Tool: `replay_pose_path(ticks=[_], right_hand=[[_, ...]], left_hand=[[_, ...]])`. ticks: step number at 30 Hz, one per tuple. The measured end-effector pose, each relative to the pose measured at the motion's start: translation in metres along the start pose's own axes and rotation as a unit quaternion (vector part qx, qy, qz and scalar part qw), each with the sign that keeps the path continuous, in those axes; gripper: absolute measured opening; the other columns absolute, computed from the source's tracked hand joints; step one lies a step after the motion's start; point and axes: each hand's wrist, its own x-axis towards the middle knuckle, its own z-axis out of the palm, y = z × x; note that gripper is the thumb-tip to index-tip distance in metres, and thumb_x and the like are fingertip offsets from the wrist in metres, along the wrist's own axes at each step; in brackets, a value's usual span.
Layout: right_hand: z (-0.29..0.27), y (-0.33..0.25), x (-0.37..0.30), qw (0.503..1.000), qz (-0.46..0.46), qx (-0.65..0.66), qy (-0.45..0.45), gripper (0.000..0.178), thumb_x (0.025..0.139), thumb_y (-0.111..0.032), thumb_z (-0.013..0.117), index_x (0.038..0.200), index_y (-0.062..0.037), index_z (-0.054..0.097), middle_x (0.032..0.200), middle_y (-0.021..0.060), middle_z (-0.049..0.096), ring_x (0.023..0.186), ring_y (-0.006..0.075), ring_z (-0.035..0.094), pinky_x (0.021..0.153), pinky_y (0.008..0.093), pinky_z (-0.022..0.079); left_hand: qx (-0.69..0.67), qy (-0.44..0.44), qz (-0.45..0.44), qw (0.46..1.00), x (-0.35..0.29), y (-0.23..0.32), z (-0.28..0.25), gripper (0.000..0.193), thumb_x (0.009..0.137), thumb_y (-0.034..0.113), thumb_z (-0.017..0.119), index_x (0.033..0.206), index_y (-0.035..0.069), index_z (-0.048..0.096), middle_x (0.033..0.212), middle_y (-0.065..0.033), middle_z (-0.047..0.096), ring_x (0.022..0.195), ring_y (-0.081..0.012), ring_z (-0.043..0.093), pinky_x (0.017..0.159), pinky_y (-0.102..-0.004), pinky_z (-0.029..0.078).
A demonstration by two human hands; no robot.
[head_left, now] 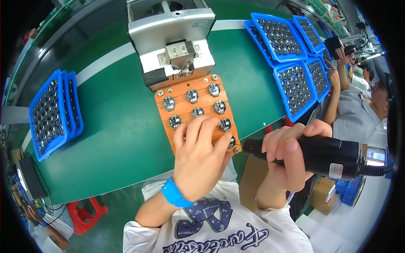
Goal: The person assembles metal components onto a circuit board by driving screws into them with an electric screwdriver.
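Note:
An orange fixture plate [182, 90] lies on the green table in front of me, with several round circuit-board parts [192, 96] seated in its pockets. My left hand [198, 147] rests palm down over the plate's near half, fingers bent and apart, thumb toward the right edge. It covers some of the pockets, and its fingertips are close to the round parts; whether they press on one is hard to see. Off the plate's near right corner, my right hand [291, 154] is wrapped around a black electric screwdriver [329, 154], held almost level. Its nose points left toward the plate.
Behind the plate stands a grey metal machine [171, 29]. Stacked blue trays [63, 139] of small parts sit at the left, and more blue trays [291, 120] at the far right. A person in grey [358, 111] works at the right. A red stool [86, 215] stands at lower left.

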Motion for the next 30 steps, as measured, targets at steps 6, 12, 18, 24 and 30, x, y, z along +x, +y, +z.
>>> replay_pose_path(ticks=[6,12,18,24,30], right_hand=[[-0.001,0.003,0.002,0.999,0.005,0.047,0.006,0.035,0.091,-0.001,0.067,0.109,-0.0055,0.037,0.068,0.0064,0.053,0.05,0.0142,0.05,0.051,0.0319,0.047],[0.004,0.001,0.004,1.0,0.006,0.022,0.005,0.033,0.09,0.0,0.06,0.113,-0.0033,0.037,0.067,0.0069,0.051,0.049,0.0153,0.049,0.052,0.0331,0.047],[0.009,0.008,0.005,1.0,0.009,0.012,0.0,0.032,0.089,0.0,0.052,0.117,-0.0009,0.036,0.066,0.008,0.049,0.048,0.0159,0.048,0.053,0.0344,0.047],[0.012,0.013,0.006,1.0,0.023,0.005,-0.01,0.033,0.089,0.001,0.052,0.117,-0.0025,0.036,0.067,0.008,0.05,0.048,0.0157,0.049,0.054,0.0345,0.047],[0.014,0.015,0.005,0.999,0.028,-0.004,-0.014,0.032,0.09,0.001,0.054,0.115,-0.0034,0.036,0.067,0.0078,0.05,0.048,0.0152,0.049,0.053,0.034,0.047]], left_hand=[[-0.001,0.013,-0.018,1.0,0.001,-0.002,0.005,0.047,0.058,0.014,0.089,0.102,0.015,0.071,0.121,-0.0071,0.056,0.12,-0.0315,0.05,0.1,-0.0483,0.034],[0.001,0.031,-0.036,0.999,-0.002,-0.006,0.005,0.048,0.056,0.015,0.09,0.101,0.015,0.072,0.118,-0.0068,0.056,0.119,-0.0307,0.051,0.1,-0.0472,0.035],[-0.003,0.024,-0.031,0.999,0.001,-0.005,0.006,0.047,0.057,0.016,0.09,0.1,0.014,0.071,0.117,-0.0064,0.057,0.118,-0.0306,0.051,0.099,-0.0472,0.035],[-0.015,0.021,-0.031,0.999,0.001,-0.008,0.006,0.045,0.059,0.018,0.089,0.1,0.013,0.071,0.117,-0.0058,0.057,0.117,-0.0307,0.051,0.098,-0.0474,0.035],[-0.017,0.023,-0.033,0.999,0.001,-0.008,0.007,0.044,0.059,0.017,0.089,0.099,0.012,0.071,0.117,-0.0057,0.057,0.117,-0.0309,0.051,0.098,-0.0478,0.035]])
